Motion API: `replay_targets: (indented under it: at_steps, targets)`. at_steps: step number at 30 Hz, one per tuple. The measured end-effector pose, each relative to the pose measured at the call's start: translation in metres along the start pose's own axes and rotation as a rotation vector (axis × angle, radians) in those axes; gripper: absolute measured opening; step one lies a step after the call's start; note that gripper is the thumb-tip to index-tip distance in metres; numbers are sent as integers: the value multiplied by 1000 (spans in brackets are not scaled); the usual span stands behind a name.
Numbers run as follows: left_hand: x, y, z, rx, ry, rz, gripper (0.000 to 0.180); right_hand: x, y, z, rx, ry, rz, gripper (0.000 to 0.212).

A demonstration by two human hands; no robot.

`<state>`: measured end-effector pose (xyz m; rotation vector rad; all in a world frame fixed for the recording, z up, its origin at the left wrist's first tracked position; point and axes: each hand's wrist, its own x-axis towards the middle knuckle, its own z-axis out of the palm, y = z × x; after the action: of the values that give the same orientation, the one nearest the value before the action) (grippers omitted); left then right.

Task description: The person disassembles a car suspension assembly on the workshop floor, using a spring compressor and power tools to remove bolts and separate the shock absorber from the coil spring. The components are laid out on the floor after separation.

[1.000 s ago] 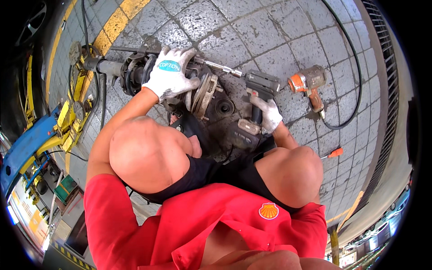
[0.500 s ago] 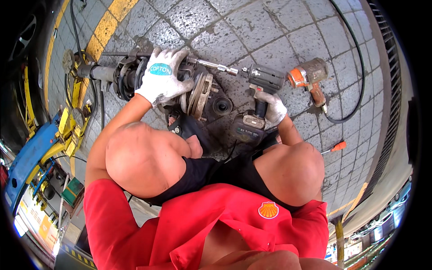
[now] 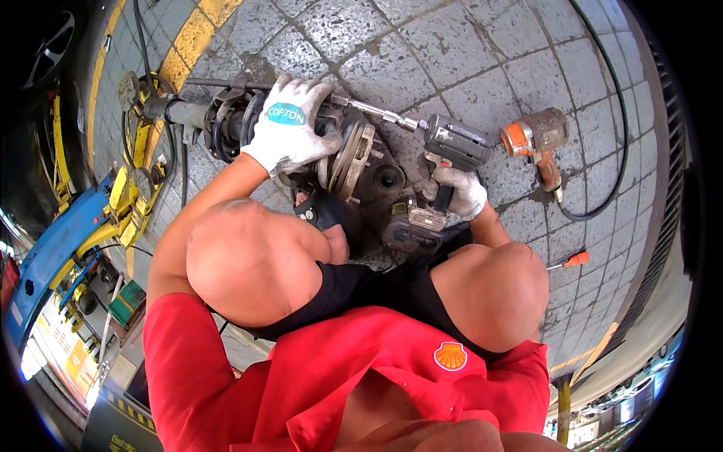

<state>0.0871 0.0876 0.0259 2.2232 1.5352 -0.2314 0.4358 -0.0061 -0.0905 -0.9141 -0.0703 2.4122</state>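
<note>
Has brought the cordless impact wrench (image 3: 458, 143) leftward since half a second ago, closing the gap then visible between its nose and the chrome extension bar (image 3: 376, 111). Now holds the two end to end, roughly in one line (exact fit at the joint too small to tell). Keeps the right hand (image 3: 457, 192), in a white work glove, closed around the wrench's handle, with the battery pack (image 3: 416, 226) toward the body. Keeps the left hand (image 3: 292, 124), gloved likewise, palm down on the strut assembly (image 3: 188, 113), fingers spread over the top and thumb reaching toward the brake disc (image 3: 350, 162) (underside hidden, so cannot tell whether clenched or only pressing).

Has the strut assembly lying on its side on the grey tiled floor (image 3: 482, 45), in front of the knees (image 3: 248, 256), tube to the left and disc to the right. Has the bar slanting from just beside the left hand across to the wrench. Shows, just right of the disc, a dark round piece (image 3: 388, 178) with a hollow centre.

Has farther right, near the cordless one, an orange-and-grey air impact wrench (image 3: 542, 134) with a black hose (image 3: 602, 192) curving away, and, closer to the body, an orange-handled tool (image 3: 577, 259). Wears a red shirt (image 3: 316, 377) and dark shorts (image 3: 354, 290). Has off to the left a yellow stripe (image 3: 192, 38) and a blue-and-yellow metal arm (image 3: 68, 226).
</note>
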Motion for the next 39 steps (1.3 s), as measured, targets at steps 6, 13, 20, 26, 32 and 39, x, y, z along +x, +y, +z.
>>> replay_targets:
  at_steps: [6, 13, 20, 26, 32, 39]
  targets:
    - [0, -3, 4, -12, 23, 17, 90, -1, 5, 4, -156, -23, -40, 46]
    - [-1, -5, 7, -13, 17, 34, 86, 1, -1, -3, -128, -108, -23, 39]
    - [1, -1, -3, -20, -10, 3, 82, 1, -1, 3, -95, -63, -53, 38]
    - [-4, -3, 0, -16, -10, 5, 82, 7, -4, 13, -187, -85, -10, 42]
    - [-4, -4, 2, -33, -8, -6, 82, 6, -5, 16, -77, -81, 9, 43]
    - [-2, -1, -3, -51, -33, 3, 83, 18, 3, 1, -136, -146, -40, 46]
